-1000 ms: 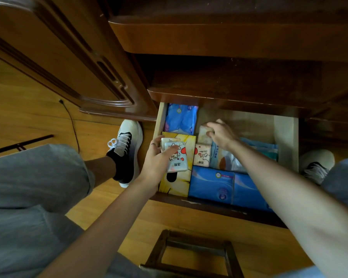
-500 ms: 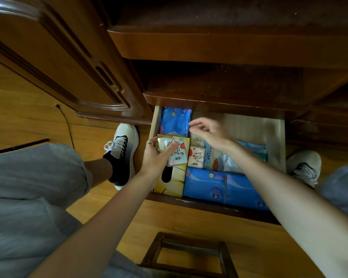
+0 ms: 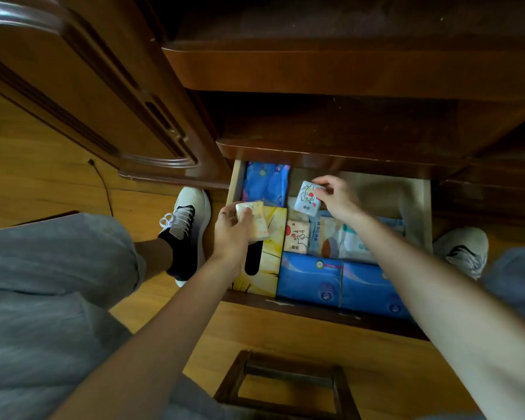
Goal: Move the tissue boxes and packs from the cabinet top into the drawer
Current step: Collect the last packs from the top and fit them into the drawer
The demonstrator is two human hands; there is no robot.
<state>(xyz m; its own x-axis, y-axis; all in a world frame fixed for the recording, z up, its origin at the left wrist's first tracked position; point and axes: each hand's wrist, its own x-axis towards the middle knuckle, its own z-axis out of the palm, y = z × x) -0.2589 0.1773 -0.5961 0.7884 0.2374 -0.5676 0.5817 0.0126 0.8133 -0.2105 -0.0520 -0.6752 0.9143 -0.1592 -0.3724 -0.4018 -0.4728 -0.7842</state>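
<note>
Both arms reaching down into open drawer (image 3: pixel 415 207). Left hand (image 3: pixel 232 234) gripping cream pack (image 3: pixel 256 219) above yellow box (image 3: pixel 265 262); right hand (image 3: pixel 335 197) pinching pale blue pack (image 3: pixel 306 198) by corner, lifted. Two blue packs (image 3: pixel 309 278) lying along drawer front, third at back left.

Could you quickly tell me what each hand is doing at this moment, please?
Left hand: grips a small cream tissue pack over the yellow tissue box.
Right hand: pinches a small pale-blue tissue pack above the drawer.
</note>
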